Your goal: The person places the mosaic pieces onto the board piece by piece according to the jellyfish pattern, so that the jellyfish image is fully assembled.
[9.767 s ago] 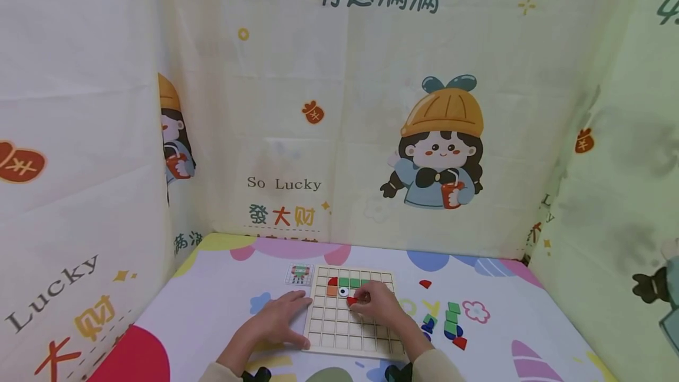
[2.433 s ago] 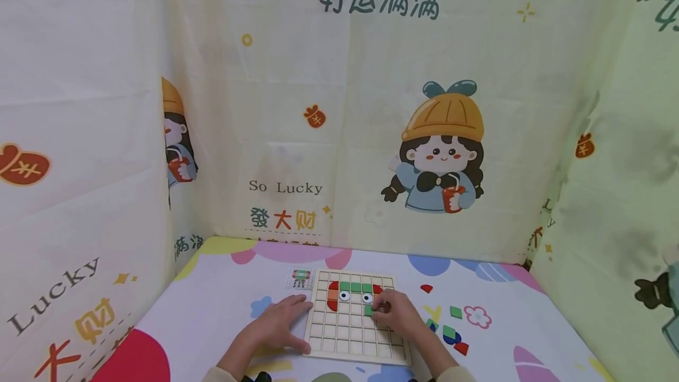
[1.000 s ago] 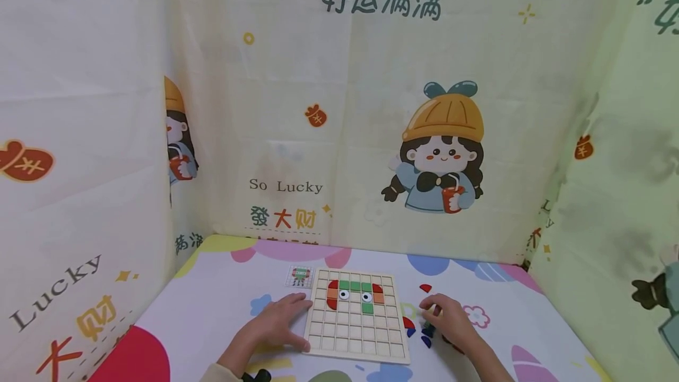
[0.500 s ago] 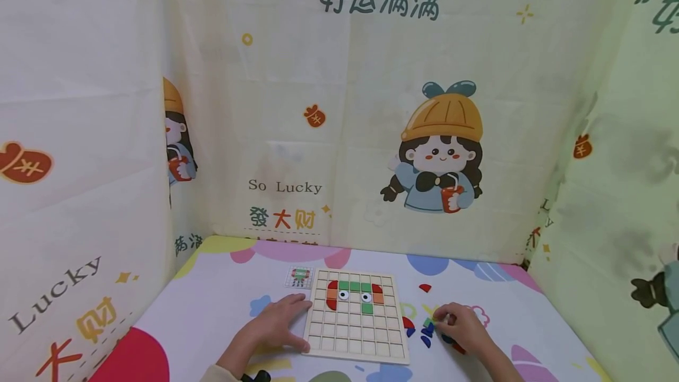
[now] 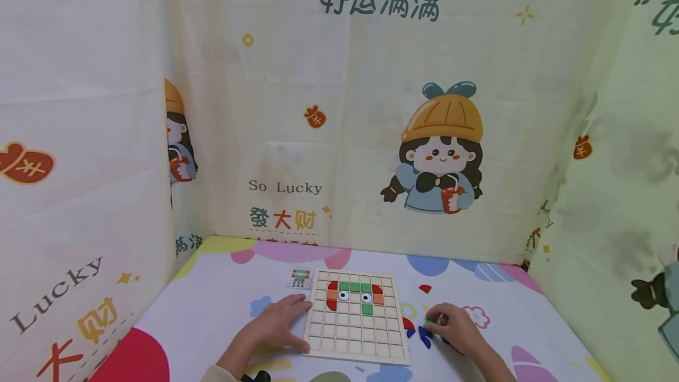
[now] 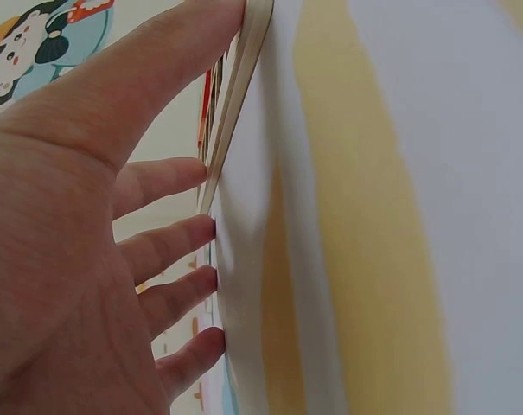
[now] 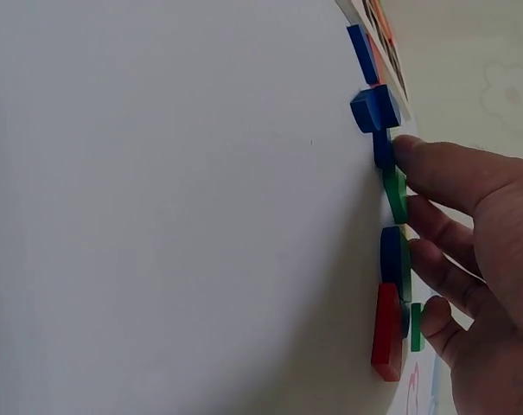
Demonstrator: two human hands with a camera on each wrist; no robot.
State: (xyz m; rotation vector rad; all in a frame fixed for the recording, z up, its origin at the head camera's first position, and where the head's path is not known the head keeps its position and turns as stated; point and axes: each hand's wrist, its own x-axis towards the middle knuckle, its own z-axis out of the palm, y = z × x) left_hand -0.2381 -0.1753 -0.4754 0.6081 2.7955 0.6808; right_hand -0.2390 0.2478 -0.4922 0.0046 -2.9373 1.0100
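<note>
A wooden grid board (image 5: 350, 343) lies on the table. On it are red quarter-round tiles, orange tiles, a row of green squares (image 5: 355, 286), two eye discs (image 5: 366, 297) and a lone green square (image 5: 367, 309) below the right eye. My left hand (image 5: 278, 323) rests with spread fingers along the board's left edge; in the left wrist view its thumb and fingertips touch the wooden rim (image 6: 244, 78). To the right of the board, my right hand (image 5: 455, 326) pinches a green square tile (image 7: 395, 194) between thumb and index finger, beside blue pieces (image 5: 425, 336).
A small picture card (image 5: 299, 277) with a robot figure lies at the board's upper left. Loose pieces lie right of the board: a red tile (image 5: 425, 289), another red one (image 5: 408, 323) near the rim, and a red block (image 7: 387, 333) under my right hand. Printed cloth walls surround the table.
Since the first frame, the right eye, more red and orange tiles and a lone green square have appeared on the board. My right hand moved right to the loose pieces, then slightly left onto a green tile.
</note>
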